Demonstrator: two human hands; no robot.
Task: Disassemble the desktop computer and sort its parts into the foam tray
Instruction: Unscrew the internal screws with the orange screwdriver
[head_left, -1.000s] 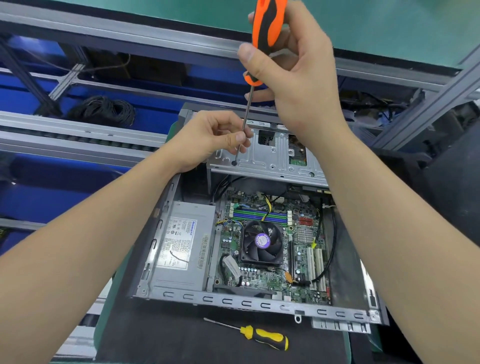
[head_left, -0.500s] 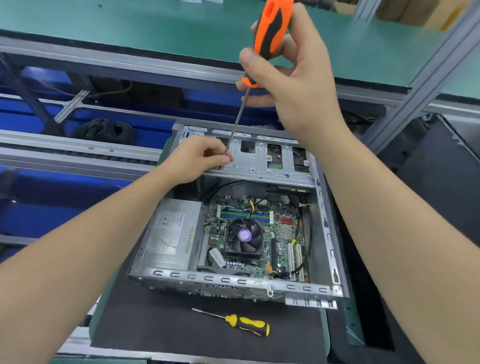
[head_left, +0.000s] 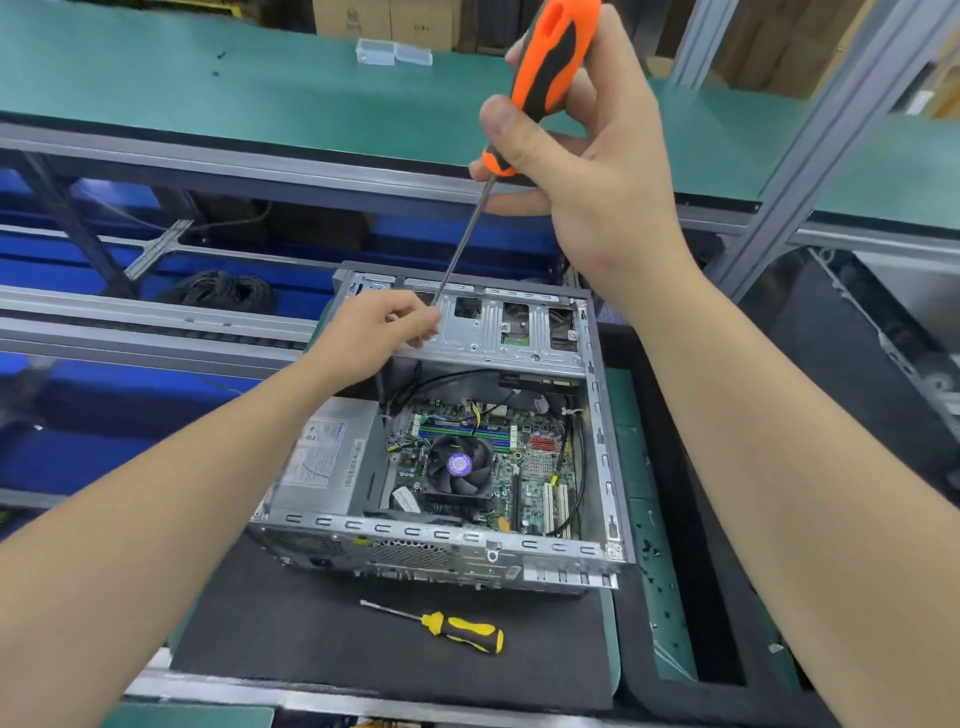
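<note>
Computer (head_left: 441, 535) sits open on a black mat (head_left: 311, 639) at the middle of the view, its lid off and its inside facing up. Within it, the power supply (head_left: 322, 462) lies at the left and the motherboard (head_left: 540, 467) to its right. A black fan (head_left: 457, 467) with a purple hub sits on the board. A grey drive cage (head_left: 519, 332) spans the far end, above the board.

The right hand (head_left: 587, 171) is raised above the computer and grips the handle of an orange screwdriver (head_left: 550, 62), thumb pressed on the near side and fingers wrapped round the back. The shaft (head_left: 462, 244) slants down and to the left toward the left end of the cage. The left hand (head_left: 374, 332) is at that corner with its fingers curled, thumb and forefinger pinching the lower end of the shaft. The tip is hidden behind those fingers, so whether it sits in a screw cannot be told.

A yellow screwdriver (head_left: 457, 629) lies on the mat just in front of the computer, apart from both hands, its tip pointing left. Beyond the computer runs a green bench (head_left: 208, 78) with two small clear boxes (head_left: 395, 52) on it. A coil of black cable (head_left: 223, 288) lies below the bench at the left
</note>
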